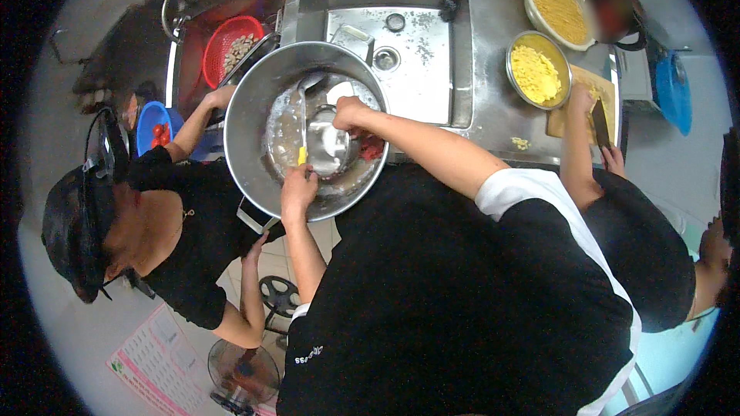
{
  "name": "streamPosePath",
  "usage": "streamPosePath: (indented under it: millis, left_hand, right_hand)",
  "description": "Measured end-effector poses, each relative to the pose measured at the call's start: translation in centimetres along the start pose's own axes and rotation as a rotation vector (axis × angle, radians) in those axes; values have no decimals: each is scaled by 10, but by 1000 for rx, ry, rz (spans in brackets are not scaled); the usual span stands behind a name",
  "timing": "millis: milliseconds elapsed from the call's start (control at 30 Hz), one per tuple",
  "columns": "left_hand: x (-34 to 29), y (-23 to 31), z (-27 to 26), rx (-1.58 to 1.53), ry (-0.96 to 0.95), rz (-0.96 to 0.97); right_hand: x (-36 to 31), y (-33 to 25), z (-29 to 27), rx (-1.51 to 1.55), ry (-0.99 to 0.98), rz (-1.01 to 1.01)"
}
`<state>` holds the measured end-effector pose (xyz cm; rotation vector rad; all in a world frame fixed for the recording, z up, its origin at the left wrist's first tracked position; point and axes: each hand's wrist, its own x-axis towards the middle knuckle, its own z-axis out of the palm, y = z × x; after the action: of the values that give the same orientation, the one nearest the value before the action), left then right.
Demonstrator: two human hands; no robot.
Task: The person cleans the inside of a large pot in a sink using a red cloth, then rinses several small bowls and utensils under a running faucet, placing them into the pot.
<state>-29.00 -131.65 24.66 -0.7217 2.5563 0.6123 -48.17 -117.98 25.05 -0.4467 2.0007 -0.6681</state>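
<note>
A large steel stockpot point(239, 92) sits before me at the sink's left side, with cloudy, foamy liquid inside. My left hand point(297, 191) is closed round the yellow-ended handle of a ladle point(303, 123); its bowl end rests toward the pot's far inner wall. Inside the pot, my right hand point(352, 115) is closed at the rim of a shiny round metal bowl point(330, 146); its fingertips are partly hidden. A red patch point(371, 146) shows beside that bowl, too unclear to name.
A co-worker at left has one hand point(256, 250) by the pot's handle. At right, another cuts with a knife point(600, 122) on a board point(559, 123). Nearby are a sink point(424, 100), yellow-filled bowls point(570, 81), a red colander point(212, 54) and a blue basin point(146, 119).
</note>
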Motion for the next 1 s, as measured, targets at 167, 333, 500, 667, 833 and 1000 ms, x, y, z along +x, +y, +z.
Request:
streamPosePath:
  millis: [167, 333, 500, 667, 833, 1000]
  left_hand:
    - [2, 0, 0, -42, 51, 26]
    - [10, -6, 2, -34, 106, -80]
    - [28, -53, 42, -125, 53, -78]
    - [13, 5, 9, -20, -216, -120]
    - [10, 7, 3, -88, -372, -126]
    - [-3, 1, 6, -102, -215, -94]
  right_hand:
    - [-9, 4, -5, -144, 20, -126]
    - [-12, 6, -12, -185, 169, -98]
    - [-44, 12, -38, 121, 324, -446]
    - [-109, 24, -91, 721, 266, -396]
    - [-135, 92, -126, 990, 608, -447]
    - [-117, 200, -114, 1097, 1004, -184]
